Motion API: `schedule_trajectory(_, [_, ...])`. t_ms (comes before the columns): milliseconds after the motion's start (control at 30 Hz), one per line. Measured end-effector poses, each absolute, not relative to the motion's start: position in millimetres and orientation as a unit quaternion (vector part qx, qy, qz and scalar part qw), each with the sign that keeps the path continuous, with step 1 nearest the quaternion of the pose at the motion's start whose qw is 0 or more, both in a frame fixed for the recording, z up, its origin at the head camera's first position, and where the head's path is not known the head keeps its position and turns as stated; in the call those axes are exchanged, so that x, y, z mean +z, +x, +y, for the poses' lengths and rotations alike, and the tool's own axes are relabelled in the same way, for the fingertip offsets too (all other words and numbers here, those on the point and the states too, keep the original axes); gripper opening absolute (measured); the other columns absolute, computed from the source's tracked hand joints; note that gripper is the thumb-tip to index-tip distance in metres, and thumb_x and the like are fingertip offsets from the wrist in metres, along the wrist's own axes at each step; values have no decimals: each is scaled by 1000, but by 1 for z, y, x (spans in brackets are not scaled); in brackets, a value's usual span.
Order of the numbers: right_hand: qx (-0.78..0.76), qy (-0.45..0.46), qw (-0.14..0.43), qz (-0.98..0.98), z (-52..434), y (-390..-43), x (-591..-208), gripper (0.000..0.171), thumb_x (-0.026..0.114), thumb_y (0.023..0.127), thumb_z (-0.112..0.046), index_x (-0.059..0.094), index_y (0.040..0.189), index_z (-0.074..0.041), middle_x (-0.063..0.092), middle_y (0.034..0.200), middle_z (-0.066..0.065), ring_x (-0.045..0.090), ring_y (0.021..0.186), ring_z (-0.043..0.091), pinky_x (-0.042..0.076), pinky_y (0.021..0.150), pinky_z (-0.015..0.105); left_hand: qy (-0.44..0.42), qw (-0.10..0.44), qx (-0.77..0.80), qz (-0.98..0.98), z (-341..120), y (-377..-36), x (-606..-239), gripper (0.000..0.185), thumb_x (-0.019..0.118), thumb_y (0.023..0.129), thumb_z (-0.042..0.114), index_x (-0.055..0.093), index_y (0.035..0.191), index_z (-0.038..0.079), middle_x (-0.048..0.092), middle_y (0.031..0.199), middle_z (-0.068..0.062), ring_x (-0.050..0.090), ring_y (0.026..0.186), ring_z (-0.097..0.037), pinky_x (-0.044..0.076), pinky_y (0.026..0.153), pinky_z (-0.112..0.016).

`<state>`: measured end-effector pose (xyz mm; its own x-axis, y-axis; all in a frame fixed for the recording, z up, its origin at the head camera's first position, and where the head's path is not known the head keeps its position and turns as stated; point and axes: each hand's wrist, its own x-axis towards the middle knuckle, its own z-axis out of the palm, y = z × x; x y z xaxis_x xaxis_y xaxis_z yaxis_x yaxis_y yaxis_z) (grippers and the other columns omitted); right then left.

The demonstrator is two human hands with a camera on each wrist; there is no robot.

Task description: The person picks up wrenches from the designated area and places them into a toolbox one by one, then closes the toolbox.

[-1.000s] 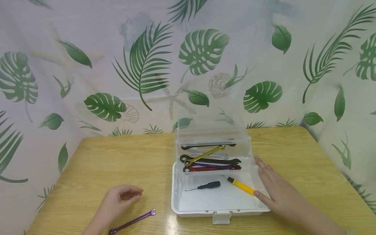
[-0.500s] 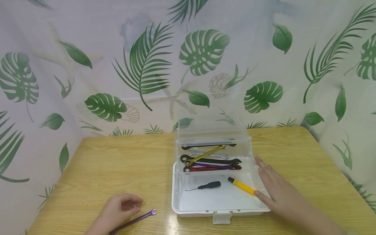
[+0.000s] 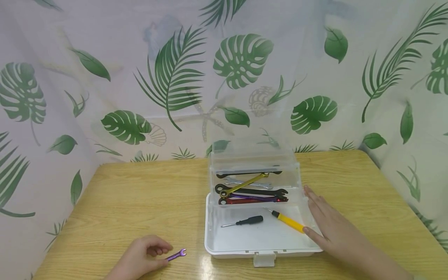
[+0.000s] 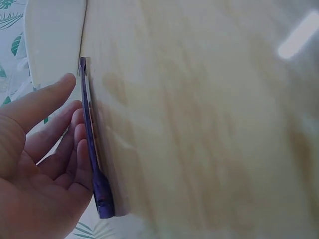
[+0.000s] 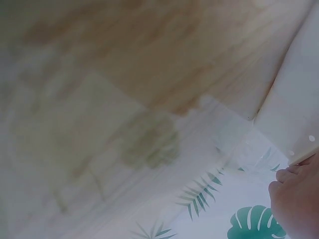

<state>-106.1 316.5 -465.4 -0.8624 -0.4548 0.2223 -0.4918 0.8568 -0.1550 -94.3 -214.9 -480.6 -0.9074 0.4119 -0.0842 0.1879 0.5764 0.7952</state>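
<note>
A purple wrench lies on the table left of the toolbox, its open-ended head toward the box. My left hand hovers around it and covers its rear part in the head view. In the left wrist view the wrench runs alongside the loosely bent fingers, with the thumb spread apart from them. My right hand lies with extended fingers against the right side of the white toolbox. Its thumb overlaps the box rim by a yellow-handled tool with a thin metal tip.
Inside the toolbox base lies a black-handled screwdriver. A clear tray above its rear holds several wrenches, among them a gold wrench and a silver one. The clear lid stands raised at the back, before a leaf-patterned curtain.
My left hand has moved down over the purple wrench, which now shows only its front end in the head view. The right hand has stayed at the toolbox.
</note>
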Motion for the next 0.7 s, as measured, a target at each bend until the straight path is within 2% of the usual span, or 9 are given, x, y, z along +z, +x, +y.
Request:
schedule_trajectory(267, [102, 243, 86, -961, 317, -106, -465, 89, 64, 104, -42, 20, 168, 0, 17, 179, 13, 31, 161, 34, -12, 123, 5, 221, 112, 395, 884, -217, -94, -486, 29, 94, 79, 16, 78, 103, 11, 75, 98, 2, 60, 87, 5, 58, 76, -20])
schedule_trajectory(433, [100, 238, 78, -963, 316, -106, -464, 88, 63, 105, -43, 19, 168, 0, 15, 179, 12, 32, 160, 36, -13, 122, 5, 227, 120, 382, 888, -218, -95, -486, 25, 93, 81, 15, 76, 99, 17, 72, 98, 7, 59, 89, 7, 58, 77, -20])
schedule_trajectory(700, [101, 233, 67, -965, 316, -106, -463, 89, 62, 105, -44, 17, 169, -2, 12, 180, 11, 29, 161, 35, -14, 121, 4, 219, 113, 374, 894, -214, -94, -485, 19, 90, 82, 6, 76, 91, 14, 72, 92, 4, 64, 86, 5, 61, 76, -20])
